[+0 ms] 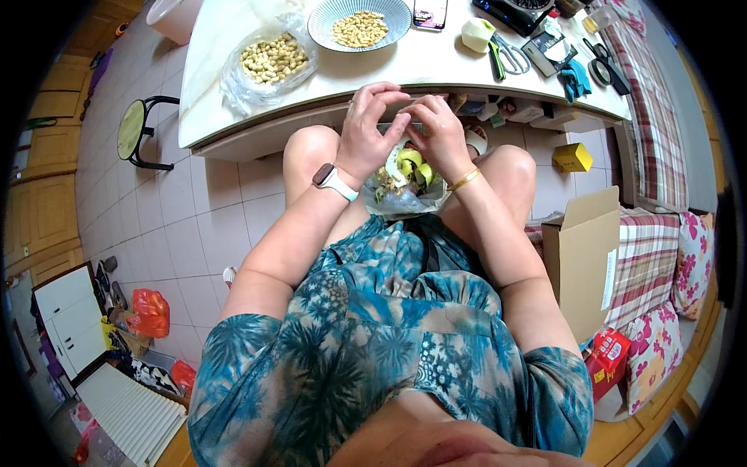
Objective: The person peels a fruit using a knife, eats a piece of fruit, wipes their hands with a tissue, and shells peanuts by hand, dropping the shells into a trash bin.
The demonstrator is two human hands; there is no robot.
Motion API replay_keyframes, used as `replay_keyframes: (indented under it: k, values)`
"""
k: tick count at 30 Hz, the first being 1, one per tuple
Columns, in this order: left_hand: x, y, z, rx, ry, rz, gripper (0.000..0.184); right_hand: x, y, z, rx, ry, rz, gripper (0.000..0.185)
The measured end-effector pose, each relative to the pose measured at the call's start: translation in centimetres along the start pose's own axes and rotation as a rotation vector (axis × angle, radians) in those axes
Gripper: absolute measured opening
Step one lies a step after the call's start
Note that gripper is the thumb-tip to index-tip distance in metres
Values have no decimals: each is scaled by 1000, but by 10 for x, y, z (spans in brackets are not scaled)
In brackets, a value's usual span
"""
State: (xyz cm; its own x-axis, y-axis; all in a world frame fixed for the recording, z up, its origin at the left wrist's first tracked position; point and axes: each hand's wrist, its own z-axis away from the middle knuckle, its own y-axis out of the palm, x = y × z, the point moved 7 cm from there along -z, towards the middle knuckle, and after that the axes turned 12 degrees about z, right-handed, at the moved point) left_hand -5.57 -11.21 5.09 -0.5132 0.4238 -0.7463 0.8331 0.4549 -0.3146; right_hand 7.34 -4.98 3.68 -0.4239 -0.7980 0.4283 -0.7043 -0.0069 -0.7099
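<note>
My left hand (370, 128), with a watch at its wrist, is raised between the knees and the table, thumb apart from its bent fingers. Its thumb tip meets the fingertips of my right hand (440, 132), which are drawn together. Whatever may be between them is too small or hidden to make out. Below both hands sits a lined waste bin (397, 204) with green peelings (410, 165) and other scraps inside. On the table, unshelled peanuts (274, 59) lie in a clear plastic bag (240, 87). Shelled peanuts (359, 29) rest in a ribbed blue-grey bowl (320, 26).
A phone (430, 13), a peeled pale-green fruit (477, 35), a green-handled tool (496, 61) and scissors (513, 58) lie on the white table (342, 71). An open cardboard box (580, 265) stands on my right. A stool (134, 131) is at the left.
</note>
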Motion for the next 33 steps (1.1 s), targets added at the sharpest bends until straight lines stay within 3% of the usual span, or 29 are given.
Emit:
replay_keyframes:
  k: [6, 13, 19, 33]
  values:
    - [-20, 14, 3, 158, 148, 30, 24, -1, 13, 7, 57, -29, 10, 24]
    - [-9, 13, 5, 118, 2, 102, 23, -2, 9, 4, 86, -5, 25, 24]
    - [-17, 15, 1, 137, 100, 22, 18, -3, 12, 6, 71, -31, 44, 24]
    - [-11, 8, 2, 84, 52, 74, 17, -2, 13, 7, 104, -7, 27, 23]
